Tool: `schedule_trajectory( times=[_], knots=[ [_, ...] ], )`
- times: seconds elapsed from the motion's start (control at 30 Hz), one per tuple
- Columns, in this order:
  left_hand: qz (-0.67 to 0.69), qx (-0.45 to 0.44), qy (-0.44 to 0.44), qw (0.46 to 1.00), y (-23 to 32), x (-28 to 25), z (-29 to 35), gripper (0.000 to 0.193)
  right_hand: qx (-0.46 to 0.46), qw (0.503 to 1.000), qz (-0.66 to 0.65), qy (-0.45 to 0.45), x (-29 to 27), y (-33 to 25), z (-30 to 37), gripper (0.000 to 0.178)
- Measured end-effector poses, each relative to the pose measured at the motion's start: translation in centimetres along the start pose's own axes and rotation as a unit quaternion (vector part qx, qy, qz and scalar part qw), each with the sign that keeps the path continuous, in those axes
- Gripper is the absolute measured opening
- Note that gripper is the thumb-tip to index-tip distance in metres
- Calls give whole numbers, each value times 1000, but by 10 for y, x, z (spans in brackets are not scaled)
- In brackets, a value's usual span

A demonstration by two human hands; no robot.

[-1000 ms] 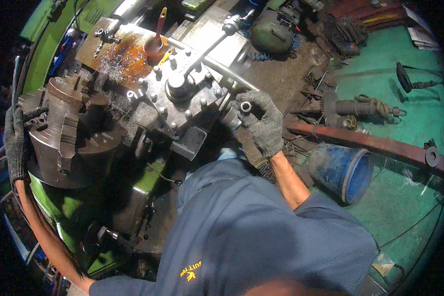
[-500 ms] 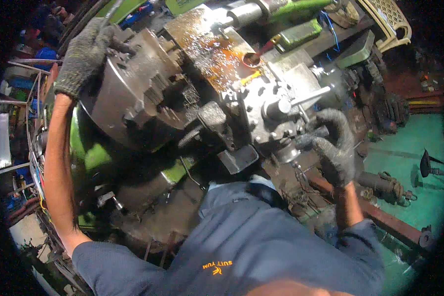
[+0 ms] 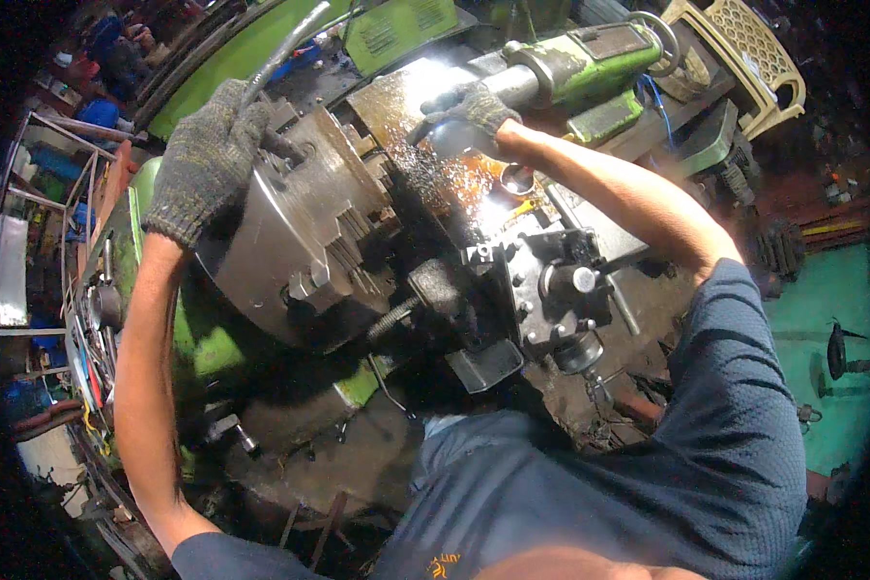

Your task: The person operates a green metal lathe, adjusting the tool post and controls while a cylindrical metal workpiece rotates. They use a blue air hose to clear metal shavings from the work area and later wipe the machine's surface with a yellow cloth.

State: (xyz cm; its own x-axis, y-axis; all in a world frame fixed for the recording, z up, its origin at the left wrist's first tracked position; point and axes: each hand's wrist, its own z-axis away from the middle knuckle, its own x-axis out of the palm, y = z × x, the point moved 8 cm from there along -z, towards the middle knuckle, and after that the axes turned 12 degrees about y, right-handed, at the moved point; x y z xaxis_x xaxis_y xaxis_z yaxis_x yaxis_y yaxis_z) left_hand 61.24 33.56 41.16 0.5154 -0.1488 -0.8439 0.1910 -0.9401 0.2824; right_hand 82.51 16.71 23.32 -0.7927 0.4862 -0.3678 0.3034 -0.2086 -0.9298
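1. Lathe chuck (image 3: 290, 242), big grey steel w/ stepped jaws, is sitting left of centre on the green machine body (image 3: 208, 353), face tilting toward the lower right.
2. Left hand (image 3: 208, 159), in a grey knit glove, is resting on the chuck's top rim, fingers (image 3: 246, 111) curling over the edge and pressing on it. Grip is closed on the rim, tho how tight can't be told.
3. Right hand (image 3: 469, 116), also gloved, is reaching across the bed to a dark rounded part just in front of the tailstock (image 3: 590, 63). Fingers are bending around it, but glare is washing out the spot, so can't tell if it's clamped or only touching.
4. Metal chips (image 3: 435, 179) are lying on the rusty-looking bed surface btwn chuck and right hand, glinting under strong light.
5. Tool post (image 3: 561, 285), dark w/ bolts and a round knob, is standing right of the chuck, below the right forearm, near but apart from the chuck.
6. Flexible hose (image 3: 285, 53) is curving up over the left hand.
7. Yellowish plastic chair (image 3: 744, 58) is standing at upper right, well apart; teal floor (image 3: 831, 290) is showing at right.
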Motion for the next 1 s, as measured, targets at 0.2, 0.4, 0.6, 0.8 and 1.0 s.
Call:
schedule_trajectory(
  times=[0.2, 0.4, 0.6, 0.8, 1.0],
  knots=[
    [-70, 59, 6, 996, 0, 1, 4, 30, 2, 998, 34, 51, 34, 27, -46, 29],
    [-21, 2, 15, 1000, -2, -2, 3, 31, 9, 997, 13, 82, 44, 31, -48, 31],
    [-38, 17, 27, 999, -5, -1, 3, 33, 2, 989, 148, 4, 46, 22, -58, 24],
    [-17, 44, 47, 998, -1, 1, -1, 30, -323, 849, 412, -74, 62, 31, -75, 31],
    [33, -9, 29, 999, 0, 2, 1, 25, -263, 804, 521, -109, 76, 4, -53, 24]
  ],
)
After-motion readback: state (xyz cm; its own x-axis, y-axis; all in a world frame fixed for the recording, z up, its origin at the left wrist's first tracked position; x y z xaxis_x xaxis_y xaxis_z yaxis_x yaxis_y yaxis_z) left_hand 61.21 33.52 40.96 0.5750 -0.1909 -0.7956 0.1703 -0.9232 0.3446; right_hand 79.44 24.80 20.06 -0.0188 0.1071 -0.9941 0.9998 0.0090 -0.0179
